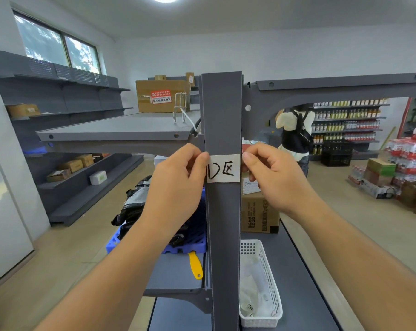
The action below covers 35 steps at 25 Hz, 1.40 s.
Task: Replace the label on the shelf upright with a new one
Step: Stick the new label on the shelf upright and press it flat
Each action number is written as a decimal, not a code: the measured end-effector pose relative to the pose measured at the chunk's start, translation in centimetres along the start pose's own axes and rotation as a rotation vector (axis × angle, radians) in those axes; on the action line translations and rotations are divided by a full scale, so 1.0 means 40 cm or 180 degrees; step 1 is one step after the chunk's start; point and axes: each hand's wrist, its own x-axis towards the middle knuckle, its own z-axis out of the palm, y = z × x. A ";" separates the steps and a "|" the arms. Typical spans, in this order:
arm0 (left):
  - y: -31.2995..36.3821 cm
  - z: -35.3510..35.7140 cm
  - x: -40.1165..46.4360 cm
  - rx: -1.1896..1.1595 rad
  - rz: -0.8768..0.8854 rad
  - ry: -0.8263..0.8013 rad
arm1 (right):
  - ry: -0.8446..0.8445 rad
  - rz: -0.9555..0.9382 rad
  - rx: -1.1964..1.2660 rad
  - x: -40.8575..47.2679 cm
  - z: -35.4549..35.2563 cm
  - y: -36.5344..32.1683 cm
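Observation:
A grey shelf upright (222, 111) stands straight ahead of me. A white label (224, 168) with black handwriting lies across it at mid height. My left hand (175, 185) pinches the label's left end with thumb and forefinger. My right hand (271, 177) pinches its right end at the upright's edge. The label spans the full width of the upright and looks flat against it. A yellow scraper (195, 265) lies on the lower shelf to the left of the upright.
A white plastic basket (269, 283) holding clear wrappers and a small label sits on the lower shelf right of the upright. A blue crate (197, 242) with black bags and a cardboard box (259, 213) lie behind. A person (295, 132) stands by stocked shelves at the right.

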 end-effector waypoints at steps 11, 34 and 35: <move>-0.025 0.023 -0.056 0.0024 -0.0038 0.0033 | 0.0078 -0.0190 -0.0032 -0.033 0.025 0.017; -0.036 -0.018 -0.043 -0.0388 -0.0446 -0.0476 | -0.0130 0.0073 0.0249 -0.017 0.010 0.024; -0.038 -0.021 -0.041 -0.0378 -0.0443 -0.0508 | -0.0143 0.0094 0.0253 -0.017 0.008 0.023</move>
